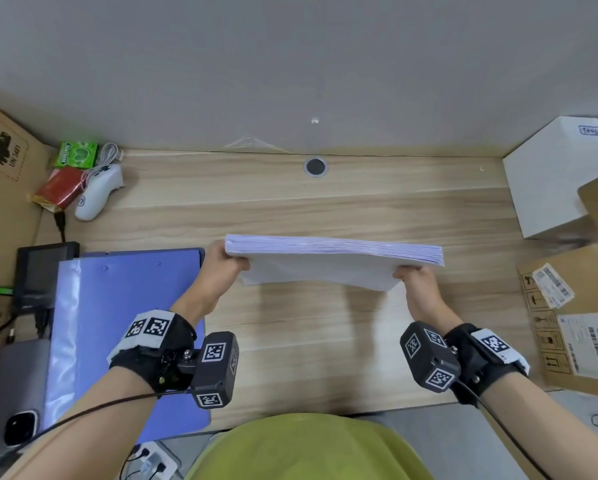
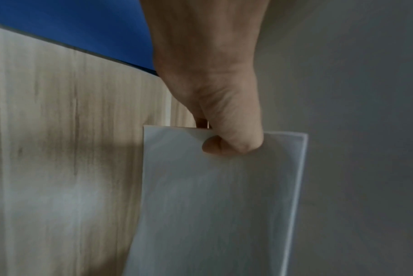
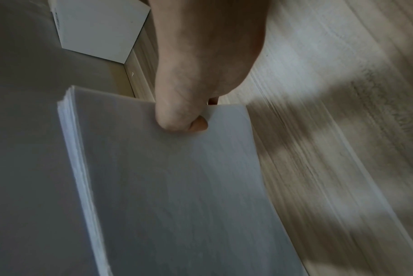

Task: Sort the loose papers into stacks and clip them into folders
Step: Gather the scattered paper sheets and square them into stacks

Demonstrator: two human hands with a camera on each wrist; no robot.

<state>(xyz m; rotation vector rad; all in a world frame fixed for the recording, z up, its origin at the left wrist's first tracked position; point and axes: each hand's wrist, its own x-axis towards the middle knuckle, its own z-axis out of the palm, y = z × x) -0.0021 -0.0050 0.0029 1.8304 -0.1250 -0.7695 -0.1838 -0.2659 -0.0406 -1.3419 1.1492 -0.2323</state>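
A thick stack of white paper (image 1: 325, 268) hangs in the air above the middle of the wooden desk (image 1: 290, 209), tilted up on edge. My left hand (image 1: 223, 263) grips its left end and my right hand (image 1: 416, 280) grips its right end. In the left wrist view the left hand (image 2: 224, 134) has its thumb curled over the stack (image 2: 215, 205). The right wrist view shows the right hand (image 3: 184, 119) pinching the stack (image 3: 177, 186) the same way. A blue folder (image 1: 117, 327) lies flat on the desk to the left, beside my left forearm.
Cardboard boxes (image 1: 574, 317) and a white box (image 1: 554, 174) crowd the right side. At the back left lie a white game controller (image 1: 98, 194), a green packet (image 1: 76, 154) and a red packet (image 1: 60, 188). A black device (image 1: 41, 271) and a phone (image 1: 17, 393) sit left of the folder.
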